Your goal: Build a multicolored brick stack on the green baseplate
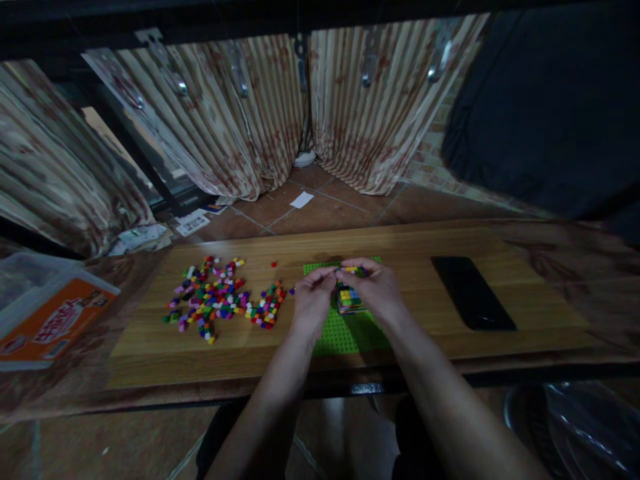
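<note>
A green studded baseplate (340, 337) lies on the wooden board, carrying a small block structure built from multicoloured toy bricks (350, 298). My left hand (315, 290) is at the structure's left side, thumb and fingers pinched together. Over the structure's far part, my right hand (375, 287) is curled, its thumb and index fingertips meeting those of the left. Whatever the fingertips hold is too small and covered to make out. Part of the structure is hidden behind the right hand.
Loose coloured bricks (220, 297) are spread on the board's (400, 243) left half, with a lone red brick (273, 264) apart. A black flat device like a tablet (473, 293) lies at right. A clear plastic box with an orange label (55, 310) stands at far left.
</note>
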`<state>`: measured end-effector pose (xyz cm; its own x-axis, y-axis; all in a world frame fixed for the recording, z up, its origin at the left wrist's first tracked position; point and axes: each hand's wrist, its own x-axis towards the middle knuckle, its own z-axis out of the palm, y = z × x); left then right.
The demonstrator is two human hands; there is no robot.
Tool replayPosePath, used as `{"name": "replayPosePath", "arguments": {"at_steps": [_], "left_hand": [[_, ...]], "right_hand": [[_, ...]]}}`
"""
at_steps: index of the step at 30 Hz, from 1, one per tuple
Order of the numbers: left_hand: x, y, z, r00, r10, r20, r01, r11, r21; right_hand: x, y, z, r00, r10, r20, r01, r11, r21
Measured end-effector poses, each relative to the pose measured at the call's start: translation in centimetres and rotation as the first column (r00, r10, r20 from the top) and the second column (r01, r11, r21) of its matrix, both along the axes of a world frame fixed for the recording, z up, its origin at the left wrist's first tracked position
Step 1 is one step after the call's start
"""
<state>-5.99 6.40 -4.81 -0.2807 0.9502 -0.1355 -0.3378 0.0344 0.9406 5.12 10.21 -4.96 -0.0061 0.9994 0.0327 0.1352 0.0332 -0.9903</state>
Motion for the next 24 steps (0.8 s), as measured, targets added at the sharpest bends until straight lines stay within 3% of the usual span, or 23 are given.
{"name": "replayPosePath", "arguments": {"at_steps": [4, 11, 15, 18, 20, 21, 23, 24], "left_hand": [[0.1, 0.0, -0.2, 1.0, 0.006, -0.022, -0.005, 1.0, 0.02], [-0.4, -0.3, -0.4, 0.992, -0.011, -0.123, 0.012, 1.0, 0.0], [-3.1, -0.6, -0.6, 0.924, 0.03, -0.381, -0.024, 1.0, 0.02], [-6.4, -0.9, -0.3, 0.855, 0.136, -0.501, -0.135, 0.99, 0.038], [-8.7, -1.3, 0.0, 0.789, 0.203, -0.579, -0.234, 0.972, 0.023], [-9.8, -1.5, 0.2, 0.742, 0.213, -0.636, -0.263, 0.965, 0.016], [-11.7, -2.3, 0.5, 0.617, 0.17, -0.768, -0.278, 0.96, -0.01], [-12.5, -2.7, 0.6, 0.561, 0.124, -0.818, -0.259, 0.965, -0.031]], "right_hand": [[-0.2, 0.2, 0.5, 0.999, -0.014, -0.03, 0.013, 0.999, -0.033], [-0.3, -0.1, 0.3, 0.999, -0.014, 0.046, 0.013, 0.999, 0.032], [0.1, -0.3, -0.5, 0.998, 0.039, 0.04, -0.041, 0.998, 0.047], [1.0, -0.3, -0.3, 0.994, 0.049, 0.102, -0.052, 0.998, 0.025], [1.5, -0.5, 0.5, 0.977, -0.064, 0.201, 0.029, 0.985, 0.172], [1.6, -0.7, 1.1, 0.962, -0.152, 0.229, 0.079, 0.951, 0.298], [1.3, -1.5, 2.5, 0.938, -0.293, 0.186, 0.156, 0.833, 0.53], [0.8, -2.2, 3.2, 0.943, -0.295, 0.153, 0.152, 0.793, 0.59]]}}
